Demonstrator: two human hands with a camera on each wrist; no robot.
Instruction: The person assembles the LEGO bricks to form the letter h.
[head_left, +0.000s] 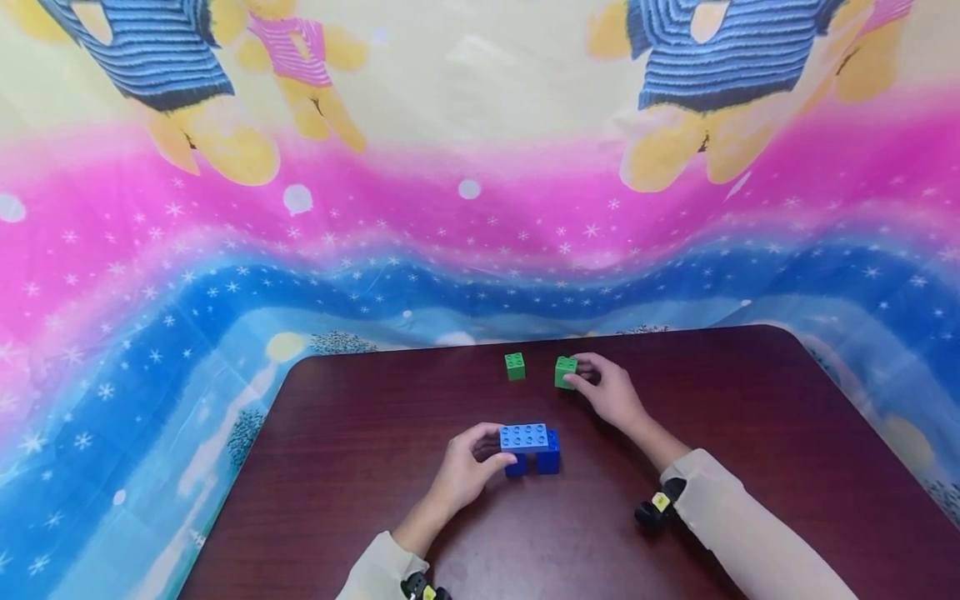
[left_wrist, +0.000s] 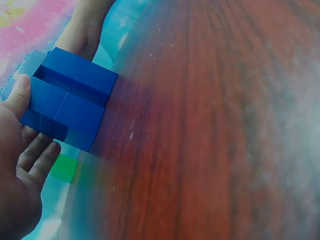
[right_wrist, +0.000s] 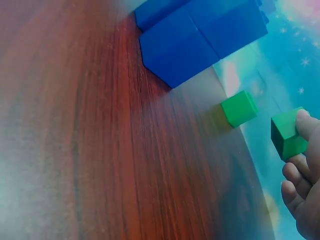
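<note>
A light blue brick (head_left: 523, 437) lies across the top of dark blue bricks (head_left: 548, 457), which stand in two stacks with a gap between them. My left hand (head_left: 467, 468) grips the light blue brick from the left, thumb in front and fingers behind. From below, the left wrist view shows the dark blue stacks (left_wrist: 80, 112) and the left thumb (left_wrist: 20, 95) against the build. Farther back, my right hand (head_left: 609, 392) pinches a green brick (head_left: 565, 372) between thumb and fingers; it looks raised in the right wrist view. Another green brick (right_wrist: 239, 108) sits on the table.
The dark reddish-brown table (head_left: 360, 467) has rounded far corners. Behind it hangs a printed cloth (head_left: 465, 225) with bears and snowflakes. Each wrist carries a small black camera, such as the right one (head_left: 658, 507).
</note>
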